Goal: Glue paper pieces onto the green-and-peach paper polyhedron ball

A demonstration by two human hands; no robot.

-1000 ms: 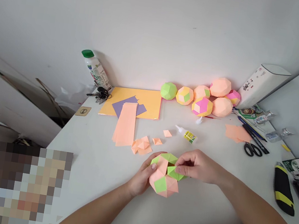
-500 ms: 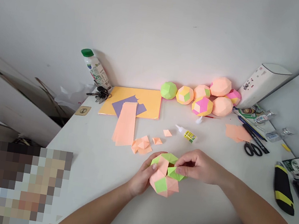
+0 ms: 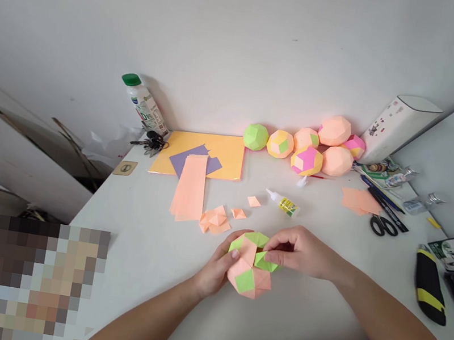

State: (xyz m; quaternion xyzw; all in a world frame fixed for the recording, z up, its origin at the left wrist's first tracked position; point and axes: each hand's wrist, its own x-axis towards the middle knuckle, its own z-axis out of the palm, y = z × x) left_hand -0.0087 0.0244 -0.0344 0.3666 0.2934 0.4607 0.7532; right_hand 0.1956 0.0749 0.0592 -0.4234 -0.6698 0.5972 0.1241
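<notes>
A folded paper ball (image 3: 242,276) in peach and green, with a gap in its upper right side, is held above the table. My left hand (image 3: 215,271) grips its left side, thumb on a peach face and fingers behind. At the gap, my right hand (image 3: 292,250) pinches a green folded paper piece (image 3: 266,262) of the ball between thumb and fingers. Its fingertips are partly hidden inside the gap. Beyond the ball lie several small folded peach pieces (image 3: 216,219), a single peach piece (image 3: 253,201) and a glue bottle (image 3: 286,204) on its side.
Several finished paper balls (image 3: 306,161) line the wall. Peach paper strips (image 3: 190,187) overlap purple paper (image 3: 179,158) and a yellow sheet pack (image 3: 229,159). Scissors (image 3: 384,226), pens (image 3: 388,210) and a black-and-yellow cutter (image 3: 430,285) lie right. A green-capped bottle (image 3: 147,103) leans back left.
My right hand has shifted slightly left, closer to the gap, with the green piece pinched. The ball and my left hand stay nearly the same.
</notes>
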